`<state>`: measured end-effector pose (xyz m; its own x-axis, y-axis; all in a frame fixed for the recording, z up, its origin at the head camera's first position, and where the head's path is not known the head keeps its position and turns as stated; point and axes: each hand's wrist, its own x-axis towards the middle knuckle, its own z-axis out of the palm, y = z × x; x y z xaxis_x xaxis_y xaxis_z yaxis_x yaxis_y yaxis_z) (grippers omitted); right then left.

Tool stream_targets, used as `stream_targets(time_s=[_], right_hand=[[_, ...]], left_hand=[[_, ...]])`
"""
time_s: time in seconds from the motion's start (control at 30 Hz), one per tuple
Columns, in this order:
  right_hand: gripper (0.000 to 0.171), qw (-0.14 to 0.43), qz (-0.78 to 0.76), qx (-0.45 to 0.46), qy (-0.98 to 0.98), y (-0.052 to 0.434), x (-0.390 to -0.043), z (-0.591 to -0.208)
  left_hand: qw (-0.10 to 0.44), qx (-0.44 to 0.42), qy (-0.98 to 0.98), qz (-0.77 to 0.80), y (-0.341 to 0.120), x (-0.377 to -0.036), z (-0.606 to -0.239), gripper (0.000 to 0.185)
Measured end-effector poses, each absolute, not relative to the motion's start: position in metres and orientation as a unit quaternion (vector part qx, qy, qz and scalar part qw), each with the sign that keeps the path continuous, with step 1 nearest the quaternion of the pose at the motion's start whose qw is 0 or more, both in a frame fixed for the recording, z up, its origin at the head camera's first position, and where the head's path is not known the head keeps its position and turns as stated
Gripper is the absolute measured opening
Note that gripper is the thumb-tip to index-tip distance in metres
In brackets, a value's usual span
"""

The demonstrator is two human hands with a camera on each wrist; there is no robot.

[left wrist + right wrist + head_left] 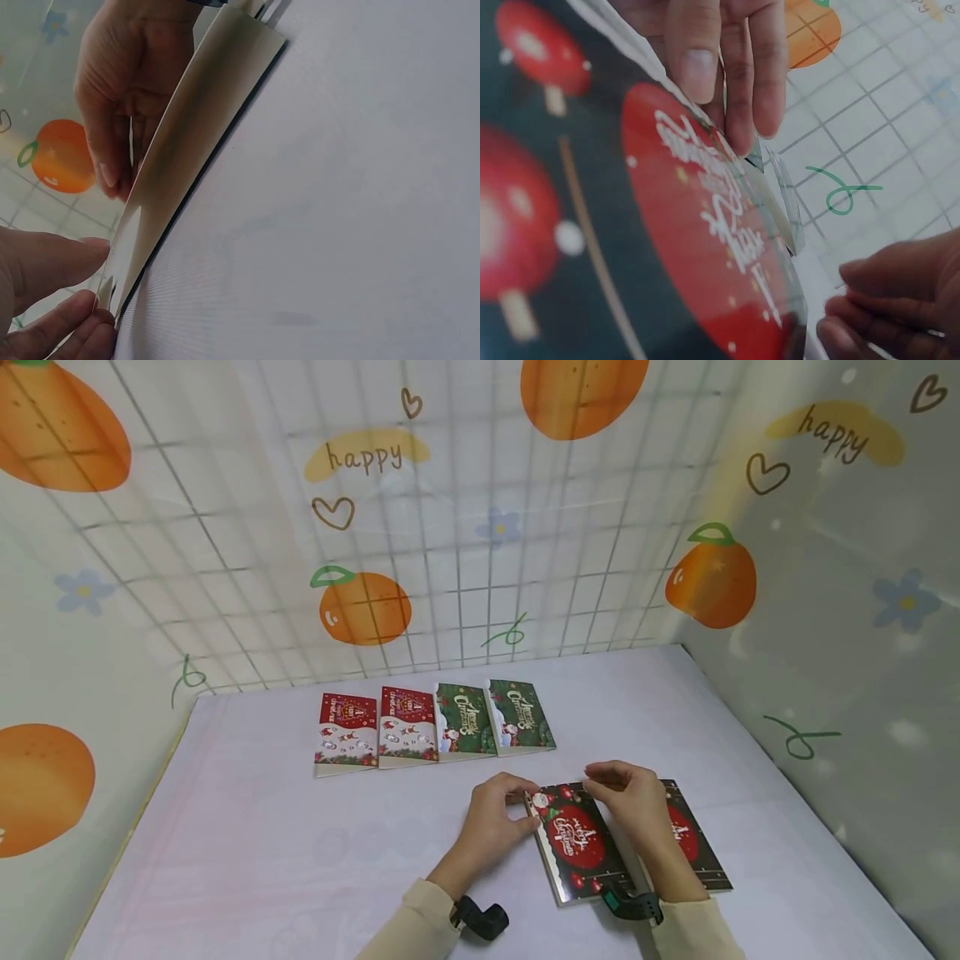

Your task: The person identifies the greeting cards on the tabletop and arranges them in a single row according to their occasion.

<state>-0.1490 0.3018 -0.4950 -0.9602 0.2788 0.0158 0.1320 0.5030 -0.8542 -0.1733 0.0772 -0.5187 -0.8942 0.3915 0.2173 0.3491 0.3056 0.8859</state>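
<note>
A dark greeting card with a red "Merry Christmas" circle (573,839) lies at the front right of the table, also seen close up in the right wrist view. My left hand (495,814) pinches its upper left part between thumb and fingers; the left wrist view shows the card's pale side (202,127) slightly bowed. Over the upper right corner hovers my right hand (637,802), its fingers bent loosely with nothing between them. In the right wrist view, the right hand (900,307) is apart from the card. A second dark card (697,847) lies partly behind the right hand.
Farther back stand in a row, lying flat, two red-and-white cards (347,735) (407,727) and two green cards (467,720) (522,717). A white cloth covers the table (300,860). Printed curtains (465,543) enclose the back and sides.
</note>
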Motion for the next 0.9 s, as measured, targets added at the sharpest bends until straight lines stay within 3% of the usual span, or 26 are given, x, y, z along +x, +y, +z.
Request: stream_targets(time_s=[0.9], right_hand=[[0.027,0.061,0.474,-0.125,-0.870,0.3003,-0.1484,-0.4951]], left_hand=[[0.005,0.231,0.812,0.536,0.0770,-0.1739,-0.5249,0.040]])
